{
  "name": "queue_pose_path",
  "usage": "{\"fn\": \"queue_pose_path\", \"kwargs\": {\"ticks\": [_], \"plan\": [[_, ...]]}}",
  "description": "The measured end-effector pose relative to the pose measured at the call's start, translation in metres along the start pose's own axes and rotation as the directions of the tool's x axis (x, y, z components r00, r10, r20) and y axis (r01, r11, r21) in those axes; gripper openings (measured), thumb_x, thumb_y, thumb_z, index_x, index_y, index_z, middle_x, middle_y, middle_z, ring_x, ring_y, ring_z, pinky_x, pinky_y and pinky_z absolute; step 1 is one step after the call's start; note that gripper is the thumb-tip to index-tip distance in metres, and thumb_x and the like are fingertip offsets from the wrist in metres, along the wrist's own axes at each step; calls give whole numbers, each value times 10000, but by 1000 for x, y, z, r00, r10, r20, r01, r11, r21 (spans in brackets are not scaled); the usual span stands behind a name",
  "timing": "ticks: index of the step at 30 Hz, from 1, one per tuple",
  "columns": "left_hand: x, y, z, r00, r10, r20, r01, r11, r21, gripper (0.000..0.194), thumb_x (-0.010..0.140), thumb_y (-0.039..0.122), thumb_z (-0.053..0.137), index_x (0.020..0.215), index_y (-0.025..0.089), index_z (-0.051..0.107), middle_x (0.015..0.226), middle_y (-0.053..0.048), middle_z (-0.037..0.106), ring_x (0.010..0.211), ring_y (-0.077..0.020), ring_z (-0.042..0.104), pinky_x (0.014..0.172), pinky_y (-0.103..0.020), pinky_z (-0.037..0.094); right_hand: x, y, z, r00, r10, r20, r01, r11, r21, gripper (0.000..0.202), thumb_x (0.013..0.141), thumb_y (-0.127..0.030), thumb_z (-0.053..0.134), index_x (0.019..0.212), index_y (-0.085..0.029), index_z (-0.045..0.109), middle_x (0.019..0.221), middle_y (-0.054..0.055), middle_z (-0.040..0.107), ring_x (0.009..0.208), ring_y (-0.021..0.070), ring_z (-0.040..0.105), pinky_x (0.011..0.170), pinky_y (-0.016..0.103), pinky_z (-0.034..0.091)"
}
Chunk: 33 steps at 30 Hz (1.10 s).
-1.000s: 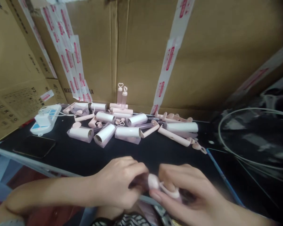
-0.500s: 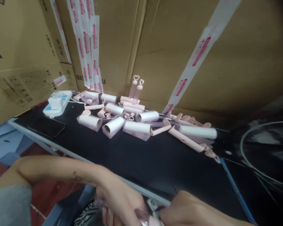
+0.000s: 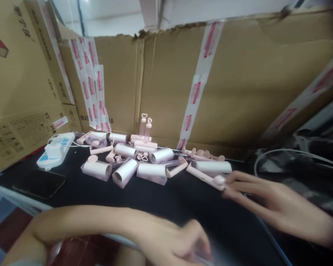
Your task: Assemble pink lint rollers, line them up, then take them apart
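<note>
My right hand (image 3: 272,201) reaches in from the right. Its thumb and fingers close on a small pale pink part (image 3: 219,181) at the near end of a long pink holder (image 3: 201,176); motion blurs the grip. At the bottom edge, my left hand (image 3: 174,240) is bent with its fingers curled inward. What it holds is blurred and mostly cut off by the frame. Just beyond my right fingertips lies a white roll (image 3: 213,167).
Several white rolls in clear trays (image 3: 96,170) spread across the black table (image 3: 155,201). Two clear tubes with heart-shaped tops (image 3: 148,129) stand at the back. A phone (image 3: 40,183) and a power strip (image 3: 55,151) lie left. Cardboard (image 3: 166,88) walls the back.
My right hand has left my left hand at the table edge and moved forward and right to the pink parts. My left hand has shifted right. The view has tilted up.
</note>
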State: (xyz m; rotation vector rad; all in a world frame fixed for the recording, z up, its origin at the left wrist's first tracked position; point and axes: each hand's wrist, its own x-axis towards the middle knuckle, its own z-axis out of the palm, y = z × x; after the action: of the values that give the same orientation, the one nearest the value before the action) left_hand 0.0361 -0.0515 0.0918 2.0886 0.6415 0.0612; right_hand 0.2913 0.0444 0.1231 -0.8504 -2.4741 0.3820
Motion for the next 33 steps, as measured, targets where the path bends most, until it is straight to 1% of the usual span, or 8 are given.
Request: {"fn": "queue_pose_path", "kwargs": {"ticks": [5, 10, 17, 23, 27, 30, 32, 33], "plan": [[104, -39, 15, 899, 285, -331, 45, 694, 719, 238, 866, 255, 455, 1065, 173, 558, 979, -117, 550, 928, -278, 556, 790, -388, 470, 24, 27, 26, 940, 254, 227, -158, 916, -368, 259, 823, -431, 550, 776, -220, 693, 688, 26, 687, 618, 194, 628, 573, 270, 434], [145, -78, -2, 713, 280, -643, 307, 700, 645, 416, 850, 108, 409, 1239, 236, 488, 1078, -131, 505, 1036, -306, 514, 855, -469, 436, 76, 23, 33, 970, 241, 32, -197, 856, -478, 308, 840, -420, 507, 1039, -215, 620, 994, 88, 695, 928, 285, 631, 718, 345, 446], [158, -99, -33, 705, 141, -695, 315, 816, 485, 543, 701, 96, 536, 1238, 154, 484, 1093, -164, 477, 935, -331, 543, 738, -447, 490, 204, -13, 78, 964, 265, -21, -247, 865, -436, 455, 877, -510, 485, 1095, -121, 577, 996, 129, 651, 901, 232, 624, 770, 376, 480], [105, -81, -20, 707, 266, -655, 227, 792, 567, 400, 796, 224, 508, 1168, 81, 474, 1136, -179, 492, 1100, -312, 469, 954, -439, 420, 242, -37, 87, 969, 238, -70, -247, 899, -361, 303, 910, -394, 505, 1046, -136, 584, 994, 57, 622, 844, 160, 608, 751, 353, 508], [32, -65, -5, 497, 309, -811, 124, 899, 419, 371, 817, 267, 537, 1147, 170, 396, 1065, -107, 488, 1009, -229, 516, 903, -386, 462, 209, -47, 34, 961, 141, -238, -211, 929, -303, 420, 904, -499, 428, 991, -124, 596, 893, 91, 650, 812, 203, 603, 697, 319, 440], [-7, -59, 0, 176, 222, -959, 99, 965, 242, 538, 764, 297, 634, 1175, 205, 299, 1157, -112, 423, 1101, -235, 481, 964, -415, 416, 158, -55, 4, 957, 88, -278, -163, 952, -258, 401, 861, -513, 476, 883, -137, 613, 785, 71, 661, 708, 177, 593, 622, 261, 384], [-14, -58, 3, 144, 115, -983, 36, 992, 122, 722, 686, 320, 722, 1221, 222, 248, 1273, -129, 364, 1190, -254, 439, 1012, -426, 378, 118, -61, 4, 976, 36, -213, -78, 978, -192, 368, 834, -492, 520, 793, -139, 617, 679, 43, 643, 603, 144, 558, 559, 238, 350], [-13, -58, 6, 204, 57, -977, 7, 998, 60, 808, 641, 330, 761, 1243, 224, 233, 1310, -136, 346, 1217, -266, 424, 1028, -433, 365, 98, -64, 10, 986, 25, -162, -48, 989, -141, 365, 830, -482, 527, 768, -135, 619, 632, 35, 628, 561, 135, 537, 532, 234, 335]]}}
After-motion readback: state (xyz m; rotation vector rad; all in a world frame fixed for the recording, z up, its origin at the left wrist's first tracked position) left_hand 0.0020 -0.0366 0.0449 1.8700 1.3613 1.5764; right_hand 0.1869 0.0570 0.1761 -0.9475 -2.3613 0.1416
